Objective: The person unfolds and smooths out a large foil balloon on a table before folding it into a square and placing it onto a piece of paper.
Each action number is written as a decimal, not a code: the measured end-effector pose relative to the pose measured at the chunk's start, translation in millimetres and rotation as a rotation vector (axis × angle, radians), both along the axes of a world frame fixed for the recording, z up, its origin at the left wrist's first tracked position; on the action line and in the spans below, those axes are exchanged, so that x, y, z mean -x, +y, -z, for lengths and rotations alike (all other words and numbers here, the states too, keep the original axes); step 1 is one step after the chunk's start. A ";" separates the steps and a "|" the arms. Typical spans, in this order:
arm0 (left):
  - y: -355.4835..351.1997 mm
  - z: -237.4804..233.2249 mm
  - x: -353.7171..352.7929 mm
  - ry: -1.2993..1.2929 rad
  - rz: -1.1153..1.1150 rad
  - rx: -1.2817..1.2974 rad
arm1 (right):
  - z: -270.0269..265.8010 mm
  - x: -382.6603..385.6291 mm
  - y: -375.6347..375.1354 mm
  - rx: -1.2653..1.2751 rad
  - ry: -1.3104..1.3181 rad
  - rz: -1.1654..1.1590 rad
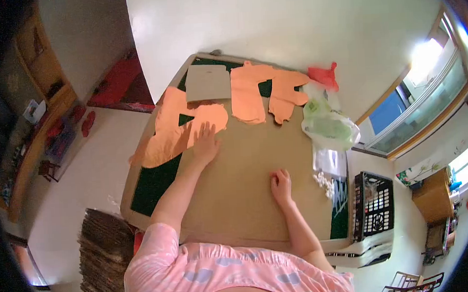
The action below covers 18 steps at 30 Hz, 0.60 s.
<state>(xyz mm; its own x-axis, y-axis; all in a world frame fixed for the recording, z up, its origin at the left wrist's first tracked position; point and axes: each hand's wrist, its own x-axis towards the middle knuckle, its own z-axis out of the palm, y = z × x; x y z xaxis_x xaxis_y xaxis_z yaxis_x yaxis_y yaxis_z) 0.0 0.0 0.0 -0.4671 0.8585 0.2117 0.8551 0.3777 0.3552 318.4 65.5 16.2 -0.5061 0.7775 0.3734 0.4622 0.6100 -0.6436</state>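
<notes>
My left hand (pixel 206 146) lies with its fingers stretched out, the tips on the lower edge of an orange cloth piece (pixel 170 129) at the left of the table. Over the brown board (pixel 236 193), farther right, my right hand (pixel 281 187) rests with its fingers curled in; whether anything is inside them is hidden. Another orange cloth piece (pixel 249 95), flat and irregular in outline, is spread at the back, joined or overlapping with more orange cloth (pixel 286 97) on its right. Between the left and back pieces sits a grey-brown flat square (pixel 208 83).
Plastic bags (pixel 328 124), a red bag (pixel 323 76) and small white items (pixel 325 183) line the table's right side. A black crate (pixel 373 205) stands beyond that edge. A dark brown stack (pixel 106 258) is at the lower left. The wall (pixel 291 21) borders the back.
</notes>
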 end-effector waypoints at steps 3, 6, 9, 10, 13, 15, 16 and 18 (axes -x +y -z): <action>22.1 3.1 -0.1 0.009 0.014 0.138 | -8.5 5.6 13.4 -0.002 0.029 -0.005; -18.2 -0.6 -44.1 0.020 0.246 0.151 | -7.0 1.9 4.9 0.060 0.007 0.016; -62.8 0.1 -95.6 0.069 0.402 0.125 | -27.1 12.5 9.4 0.098 0.016 0.017; -81.1 -5.5 -110.5 0.037 0.463 0.074 | -29.8 18.4 13.2 0.064 0.075 -0.005; -128.0 0.4 -144.4 -0.091 0.727 0.175 | -61.2 42.4 22.6 0.038 0.176 -0.146; -146.4 1.9 -159.9 -0.200 0.875 0.154 | -74.3 61.8 31.4 -0.088 0.080 -0.322; -152.0 0.2 -165.8 -0.259 0.918 0.056 | -77.1 67.7 35.0 -0.155 0.035 -0.408; -159.5 -20.8 -167.2 -0.190 0.985 -0.028 | -49.3 68.2 44.3 -0.217 -0.273 -0.471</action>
